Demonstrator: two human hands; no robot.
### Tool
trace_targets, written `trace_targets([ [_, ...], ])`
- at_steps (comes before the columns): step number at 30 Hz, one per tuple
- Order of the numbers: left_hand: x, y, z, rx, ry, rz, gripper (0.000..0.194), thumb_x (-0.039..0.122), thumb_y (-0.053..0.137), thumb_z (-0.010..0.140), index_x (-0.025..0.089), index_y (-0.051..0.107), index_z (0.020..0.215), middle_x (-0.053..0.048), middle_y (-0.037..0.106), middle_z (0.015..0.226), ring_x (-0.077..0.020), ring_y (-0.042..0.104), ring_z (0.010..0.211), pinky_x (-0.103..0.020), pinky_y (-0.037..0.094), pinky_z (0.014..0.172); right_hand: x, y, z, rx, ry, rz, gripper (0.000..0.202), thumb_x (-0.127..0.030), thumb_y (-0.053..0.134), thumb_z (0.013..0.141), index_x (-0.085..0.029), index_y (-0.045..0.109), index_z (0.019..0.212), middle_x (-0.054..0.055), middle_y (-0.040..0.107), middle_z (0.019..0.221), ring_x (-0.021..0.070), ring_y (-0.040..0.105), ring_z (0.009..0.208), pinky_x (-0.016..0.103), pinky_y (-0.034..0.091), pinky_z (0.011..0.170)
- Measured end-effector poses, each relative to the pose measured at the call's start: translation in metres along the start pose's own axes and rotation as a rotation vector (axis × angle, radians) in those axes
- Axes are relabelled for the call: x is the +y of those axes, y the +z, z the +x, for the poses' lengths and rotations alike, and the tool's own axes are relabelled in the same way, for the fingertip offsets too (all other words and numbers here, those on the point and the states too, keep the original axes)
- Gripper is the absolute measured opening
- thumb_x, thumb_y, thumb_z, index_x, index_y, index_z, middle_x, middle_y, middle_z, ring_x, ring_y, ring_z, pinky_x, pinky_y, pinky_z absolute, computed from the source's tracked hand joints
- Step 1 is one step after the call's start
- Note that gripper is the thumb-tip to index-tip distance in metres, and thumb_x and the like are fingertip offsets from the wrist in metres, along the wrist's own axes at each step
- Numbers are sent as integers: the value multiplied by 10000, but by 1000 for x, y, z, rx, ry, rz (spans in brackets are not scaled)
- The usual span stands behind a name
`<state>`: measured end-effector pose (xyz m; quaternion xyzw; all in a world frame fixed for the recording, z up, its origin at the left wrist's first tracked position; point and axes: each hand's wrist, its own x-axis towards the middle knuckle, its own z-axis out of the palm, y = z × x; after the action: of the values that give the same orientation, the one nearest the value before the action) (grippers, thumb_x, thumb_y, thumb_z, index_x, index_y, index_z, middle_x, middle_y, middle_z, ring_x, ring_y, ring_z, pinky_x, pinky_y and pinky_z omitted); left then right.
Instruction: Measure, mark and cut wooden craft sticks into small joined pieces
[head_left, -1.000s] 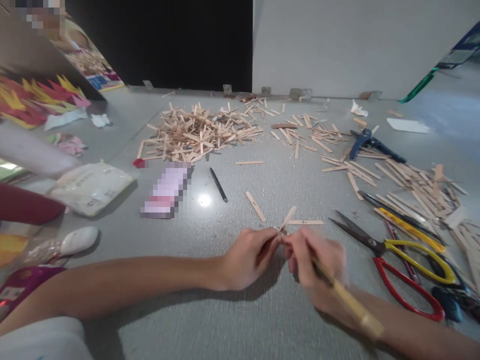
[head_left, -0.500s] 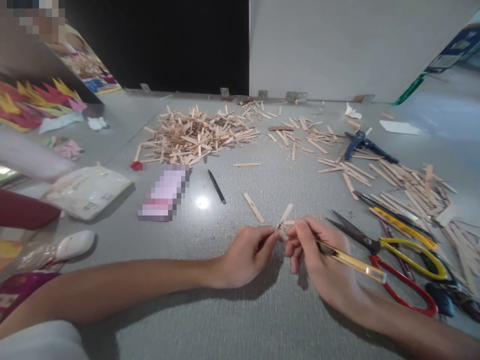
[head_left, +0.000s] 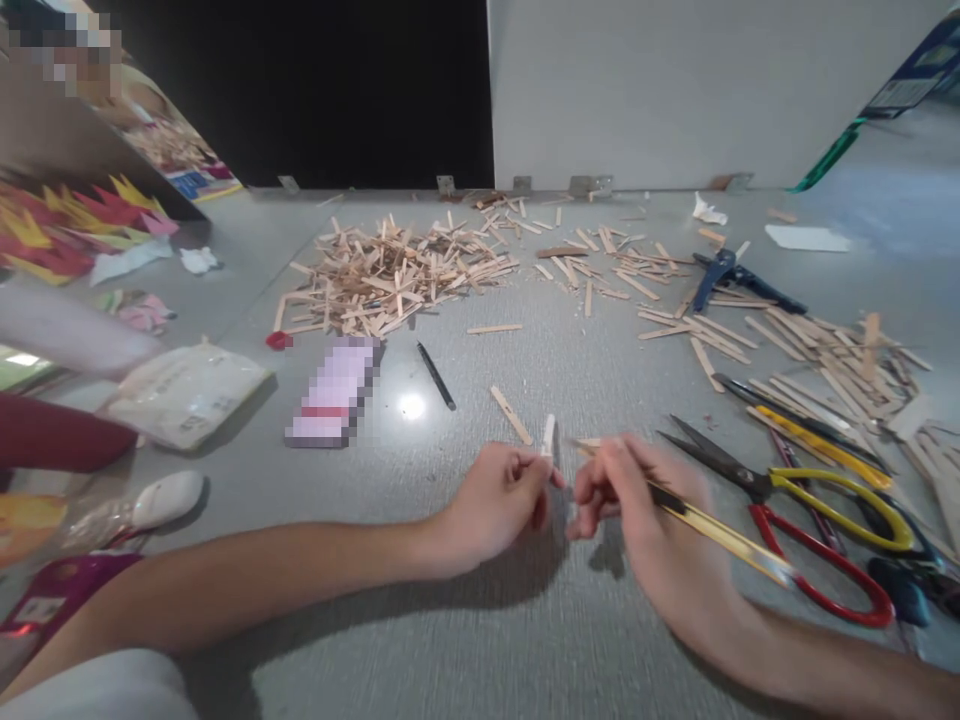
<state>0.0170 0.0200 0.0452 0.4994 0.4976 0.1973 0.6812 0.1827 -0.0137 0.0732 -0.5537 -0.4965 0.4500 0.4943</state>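
My left hand (head_left: 499,505) is closed in a pinch on a short wooden stick (head_left: 549,436), which points up and away from the fingers. My right hand (head_left: 637,500) is closed round a yellow craft knife (head_left: 727,540), its handle running back over the hand to the right. The knife's tip end is near the left fingers, and the two hands are a little apart. Just beyond my left hand lies another wooden stick (head_left: 511,415) with a small notch. A further stick lies partly hidden behind my right fingers.
Scissors (head_left: 757,485) with red and yellow handles lie right of my right hand. A heap of wooden sticks (head_left: 397,270), a black pen (head_left: 436,375), a blurred pink item (head_left: 336,390) and blue pliers (head_left: 720,280) lie farther back. A white packet (head_left: 191,390) is left.
The stick in my left hand has turned from leaning right to nearly upright. My right hand's knife has shifted slightly away from it. The view has moved a little.
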Motion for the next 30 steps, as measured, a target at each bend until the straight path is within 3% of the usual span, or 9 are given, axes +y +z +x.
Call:
trace_targets([
  [2,1,-1,-1,33,-24,-17,349,299,423,1056,182,647,817,63,524,497,-82,341,340,-187,277,354,-14,-12,1,94,-171,-101,492,-485,599,1105,-226,676,693,3,705,628,153,697,487,277,641,531],
  [4,3,0,-6,-1,58,-41,343,361,438,1064,175,663,883,67,530,517,-83,348,342,-188,282,343,-28,-23,4,147,-276,-189,465,-395,567,1125,-243,662,695,-14,705,620,147,688,481,267,607,520],
  [8,11,3,-22,1,265,-46,355,469,509,1062,171,683,979,73,529,565,-75,384,395,-171,288,369,-40,-36,10,110,-427,-453,403,-302,559,1113,-261,677,730,-44,684,557,129,667,474,233,508,497],
  [13,20,1,-45,33,387,31,368,444,508,1099,156,727,1028,55,549,604,-77,428,460,-164,310,399,-36,-43,17,59,-533,-690,264,-252,569,1070,-254,631,814,-58,635,578,125,570,456,248,406,480],
  [18,23,0,-56,27,439,50,356,409,496,1117,151,734,1057,64,540,600,-67,404,437,-170,303,397,-12,-47,25,-326,-484,-869,176,-203,485,1058,-232,613,941,-14,656,696,168,579,552,282,408,543],
  [21,23,0,-55,30,451,60,354,406,491,1117,156,723,1023,64,533,600,-70,404,446,-172,315,407,12,-48,29,-401,-402,-948,262,-115,430,1008,-215,659,1084,72,761,869,217,670,661,313,426,595],
  [24,22,0,-52,20,448,69,356,409,485,1116,160,711,999,60,534,603,-74,409,459,-175,322,418,25,-47,30,-478,-354,-906,325,-94,411,1018,-223,669,1169,92,778,969,234,713,765,323,466,653],
  [26,23,-1,-51,17,446,77,357,413,486,1112,158,712,1004,57,537,606,-79,414,471,-177,324,425,25,-45,31,-448,-356,-865,268,-145,409,1057,-224,658,1121,83,764,947,231,703,766,329,482,671],
  [30,24,-3,-51,13,451,103,360,413,494,1105,154,718,994,51,545,607,-88,436,491,-188,341,451,15,-40,31,-273,-389,-796,218,-279,439,1094,-246,559,915,35,690,769,202,636,648,308,463,604],
])
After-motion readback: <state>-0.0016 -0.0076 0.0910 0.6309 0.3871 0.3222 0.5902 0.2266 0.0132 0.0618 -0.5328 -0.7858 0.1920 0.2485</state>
